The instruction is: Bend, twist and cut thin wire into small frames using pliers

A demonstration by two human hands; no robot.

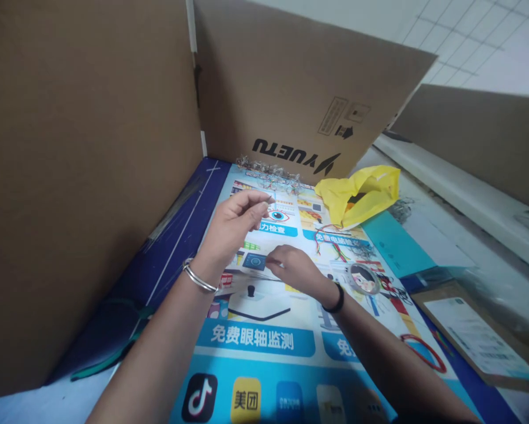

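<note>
My left hand (238,221) is raised over a printed poster (264,341), fingertips pinched on something thin that I cannot make out. A silver bangle circles that wrist. Just below it, my right hand (293,268) rests knuckles-up on the poster, fingers curled and pinched at its left tip; what it holds is too small to name. A black band sits on the right wrist. A roll of clear tape (363,278) lies just right of my right hand. Red and green wires (330,238) lie beyond it.
Tall cardboard panels (83,176) wall off the left and back. A yellow plastic bag (361,191) lies at the back right. Small clear parts (268,169) line the back panel's foot. A brown board with a paper sheet (476,335) lies at right; a green cord (109,356) at left.
</note>
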